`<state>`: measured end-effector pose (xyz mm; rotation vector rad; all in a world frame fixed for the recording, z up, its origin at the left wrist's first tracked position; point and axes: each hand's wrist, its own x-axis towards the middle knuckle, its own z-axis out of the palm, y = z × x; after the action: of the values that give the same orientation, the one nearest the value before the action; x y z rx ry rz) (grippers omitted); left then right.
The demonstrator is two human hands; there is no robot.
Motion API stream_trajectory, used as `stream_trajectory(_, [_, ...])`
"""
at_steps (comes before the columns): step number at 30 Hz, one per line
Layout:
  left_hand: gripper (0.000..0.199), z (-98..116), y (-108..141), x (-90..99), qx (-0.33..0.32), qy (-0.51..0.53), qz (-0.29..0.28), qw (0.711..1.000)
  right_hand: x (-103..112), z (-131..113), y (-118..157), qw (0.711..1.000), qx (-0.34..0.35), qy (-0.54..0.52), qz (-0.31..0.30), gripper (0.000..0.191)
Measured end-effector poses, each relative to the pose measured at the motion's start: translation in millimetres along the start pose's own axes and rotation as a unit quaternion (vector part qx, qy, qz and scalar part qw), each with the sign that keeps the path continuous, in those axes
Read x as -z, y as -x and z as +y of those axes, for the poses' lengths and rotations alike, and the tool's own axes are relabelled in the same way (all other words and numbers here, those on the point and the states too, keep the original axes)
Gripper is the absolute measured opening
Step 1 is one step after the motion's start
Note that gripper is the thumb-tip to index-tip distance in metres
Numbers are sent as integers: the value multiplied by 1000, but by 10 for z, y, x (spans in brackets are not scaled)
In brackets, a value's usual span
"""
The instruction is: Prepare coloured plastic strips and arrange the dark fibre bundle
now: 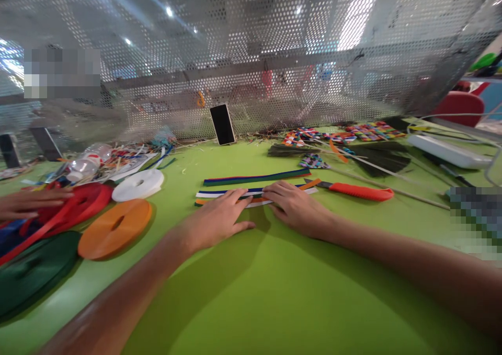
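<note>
My left hand (221, 216) rests palm down on the table, fingertips on several flat ribbon strips (204, 194) in white, blue, orange and green. Its thumb sticks out apart, so the hand is open. Bent fingers of my right hand (296, 206) close over the same strips farther right; the thumb is mostly hidden. Just beyond lies a second bundle of ribbon strips (257, 177), green, blue and red. To the right of my right hand is a utility knife (358, 190) with a red-orange handle, its blade by an orange strip end.
Ribbon rolls lie at left: orange (117, 227), white (137, 185), green (35, 274) and red (88, 206). Another person's hand (33, 203) is over the red ribbon. A phone (222, 125) leans against the perforated screen (251, 57). Woven pieces (374, 131) and a white power strip (447, 151) lie back right.
</note>
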<state>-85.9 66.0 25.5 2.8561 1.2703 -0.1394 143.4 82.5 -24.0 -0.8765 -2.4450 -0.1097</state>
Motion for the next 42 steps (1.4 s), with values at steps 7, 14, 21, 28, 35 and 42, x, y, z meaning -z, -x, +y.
stream_trajectory(7, [64,-4,3,12,4,7,-8,1000,9,-10,-2,1000,-3,-16,-5,27])
stream_trajectory(14, [62,18,-4,21,6,14,9,1000,35,-20,-4,1000,-3,-10,-4,28])
stream_trajectory(21, [68,-55,-52,-1,22,3,88,996,84,39,-136,998,1,35,48,34])
stream_trajectory(28, [78,-165,-109,-141,57,13,38,998,-94,152,-156,996,-45,68,-38,36])
stream_trajectory(35, [64,-128,-93,-130,42,-3,76,996,-56,89,-93,997,-48,57,-15,27])
stream_trajectory(42, [69,-166,-114,-158,44,13,77,996,-97,140,-152,998,-39,51,-3,39])
